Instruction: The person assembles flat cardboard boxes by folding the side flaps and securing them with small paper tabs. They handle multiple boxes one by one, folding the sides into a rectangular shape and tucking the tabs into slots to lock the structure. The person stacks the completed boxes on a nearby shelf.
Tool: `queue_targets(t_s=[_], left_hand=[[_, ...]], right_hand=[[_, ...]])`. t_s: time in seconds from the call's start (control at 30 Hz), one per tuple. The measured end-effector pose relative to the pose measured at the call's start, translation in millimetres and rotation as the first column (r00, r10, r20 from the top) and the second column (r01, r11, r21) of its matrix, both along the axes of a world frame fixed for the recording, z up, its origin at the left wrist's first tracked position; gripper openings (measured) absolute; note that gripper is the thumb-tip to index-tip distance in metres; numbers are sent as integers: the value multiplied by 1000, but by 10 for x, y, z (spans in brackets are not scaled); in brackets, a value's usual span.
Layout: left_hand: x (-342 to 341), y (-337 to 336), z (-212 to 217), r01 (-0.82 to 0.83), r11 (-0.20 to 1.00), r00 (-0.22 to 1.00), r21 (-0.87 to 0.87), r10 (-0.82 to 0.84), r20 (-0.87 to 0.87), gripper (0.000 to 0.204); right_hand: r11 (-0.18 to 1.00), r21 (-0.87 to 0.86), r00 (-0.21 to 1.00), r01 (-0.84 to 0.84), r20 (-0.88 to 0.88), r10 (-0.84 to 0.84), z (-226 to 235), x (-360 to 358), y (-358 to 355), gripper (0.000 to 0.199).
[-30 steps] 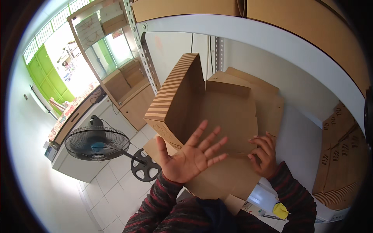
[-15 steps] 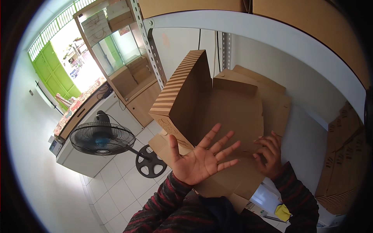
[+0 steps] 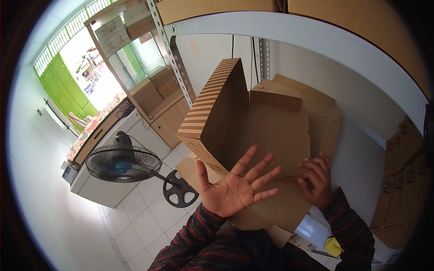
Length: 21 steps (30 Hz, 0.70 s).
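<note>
My left hand [image 3: 233,189] is raised palm up with its fingers spread wide, and nothing lies in it. Past its fingertips stands a brown cardboard box [image 3: 278,122], open, with a tall striped side [image 3: 210,101] upright at its left. My right hand [image 3: 317,180] hovers by the box's near right part, its fingers loosely bent and a little apart, with no object visible in it. Whether it touches the cardboard I cannot tell. Flat cardboard sheets [image 3: 325,110] lie under and behind the box. My wrists and dark striped sleeves cover part of the near flap [image 3: 266,207].
A black standing fan [image 3: 123,165] is on the tiled floor at left, before a counter [image 3: 106,169] and a glass-fronted cabinet [image 3: 149,86]. Overhead runs a white shelf beam [image 3: 289,25] bearing cardboard boxes. Stacked cartons [image 3: 395,180] stand at right; a yellow cloth [image 3: 333,247] lies below.
The whole view has shifted slightly, with the room's things a little further right. Both hands keep nearly the same pose, and the box stays as it was.
</note>
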<state>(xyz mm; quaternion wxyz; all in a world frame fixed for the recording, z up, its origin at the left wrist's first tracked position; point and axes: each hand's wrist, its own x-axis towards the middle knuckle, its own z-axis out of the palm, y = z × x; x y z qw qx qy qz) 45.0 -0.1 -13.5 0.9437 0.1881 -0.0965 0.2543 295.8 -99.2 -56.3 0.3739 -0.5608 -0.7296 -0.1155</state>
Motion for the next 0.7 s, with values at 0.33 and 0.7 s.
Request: queue_targets(t_s=[0.33,0.7], left_hand=[[-46,37,-41,-32,998,999,45,33,-6,114],[-24,22,-53,-28,992,998,127,34,-45,103]], right_hand=[[1000,10,1000,8,-3,-8,-19,5,6,11],[1000,-3,1000,5,6,-5,-7,12,-2,10]])
